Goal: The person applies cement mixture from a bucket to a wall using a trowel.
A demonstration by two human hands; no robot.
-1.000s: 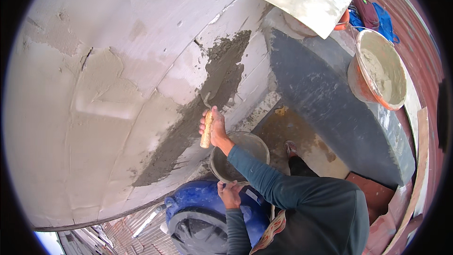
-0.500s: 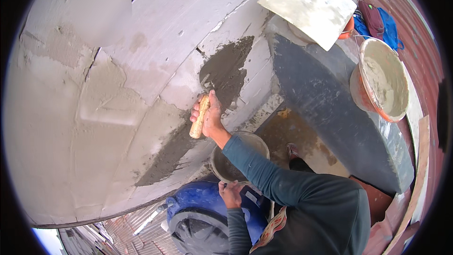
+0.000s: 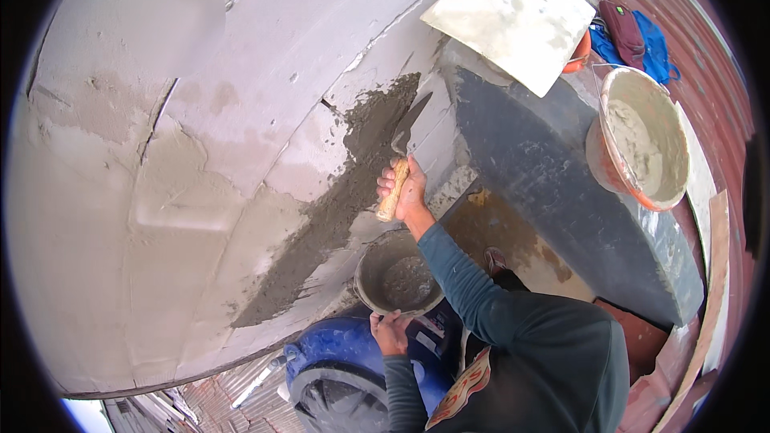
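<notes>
My right hand [image 3: 410,190] is closed round the wooden handle of a pointed trowel [image 3: 413,121]. Its blade points up and away, by the right edge of a dark band of wet mortar [image 3: 333,204] on the block wall [image 3: 233,140]. Below that hand is a round bucket [image 3: 370,266] with some grey mortar in its bottom. My left hand [image 3: 391,331] grips the bucket's near rim, fingers curled at the edge.
A blue drum with a black lid [image 3: 341,389] stands under the bucket. To the right are a dark grey slab [image 3: 545,168], an orange bucket of mortar [image 3: 603,152], a pale square board [image 3: 513,20] and bags [image 3: 654,48]. A wooden plank [image 3: 716,273] leans at far right.
My right hand has moved right and slightly down with the trowel, whose blade now shows clear of the wet mortar. The mortar band looks wider in its middle. The left hand stays at the bucket.
</notes>
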